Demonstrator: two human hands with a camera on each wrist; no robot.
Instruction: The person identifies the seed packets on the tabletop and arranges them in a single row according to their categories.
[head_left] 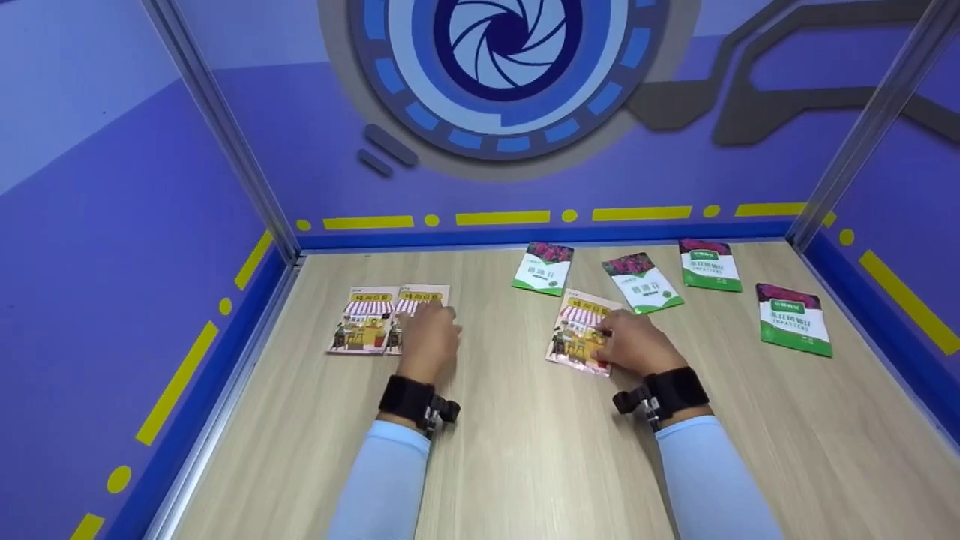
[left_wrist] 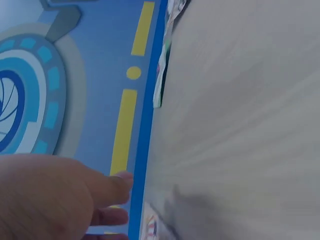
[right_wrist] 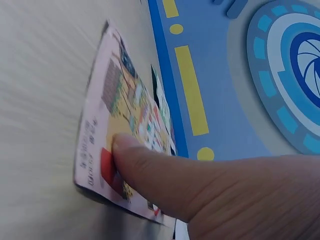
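Observation:
Two pink packets with a striped-awning shop picture lie side by side at the left: the outer packet (head_left: 363,324) in full view, the inner packet (head_left: 409,300) partly covered by my left hand (head_left: 431,341). That hand hovers over the inner packet's right side, fingers loosely bent, and the left wrist view shows nothing between thumb and fingers. A third pink packet (head_left: 574,330) is gripped by my right hand (head_left: 641,343) at its right edge. In the right wrist view the thumb (right_wrist: 131,150) presses on that packet's printed face, while the other fingers are hidden.
Several green-and-white flower seed packets lie towards the back right: one packet (head_left: 543,268) behind the third pink packet, another (head_left: 643,283) tilted beside it, then one (head_left: 710,265) and another (head_left: 793,319) farther right. Blue-purple panels (head_left: 480,187) wall the wooden table (head_left: 517,450) at back and sides.

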